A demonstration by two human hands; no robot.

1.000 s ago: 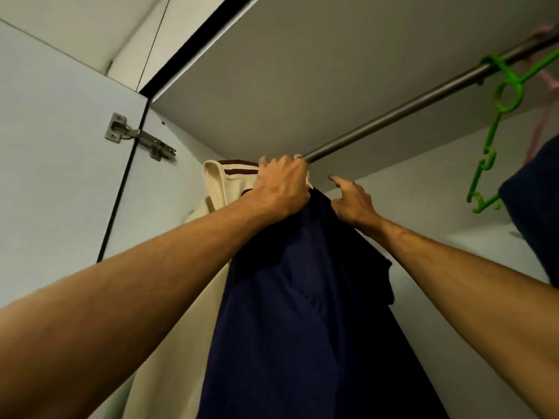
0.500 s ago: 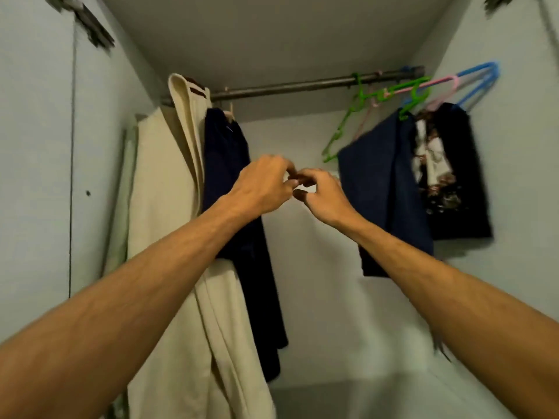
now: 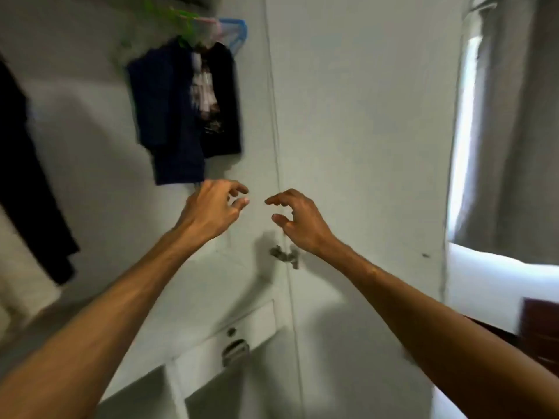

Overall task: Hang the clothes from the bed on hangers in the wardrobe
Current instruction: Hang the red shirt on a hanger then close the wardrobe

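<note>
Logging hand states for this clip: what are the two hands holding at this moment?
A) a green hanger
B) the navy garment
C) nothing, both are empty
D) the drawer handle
C: the left hand and the right hand hover with loosely curled fingers and nothing in them, below the hanging navy garment.

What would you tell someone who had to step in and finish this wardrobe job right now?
Left hand: empty, fingers loosely curled. Right hand: the same, in front of the wardrobe door.
Hung already: a navy garment and a black printed top on coloured hangers, and a dark garment at the left edge.
Left: the bed is out of view, so the remaining clothes are unknown; probably fetch the next one.
</note>
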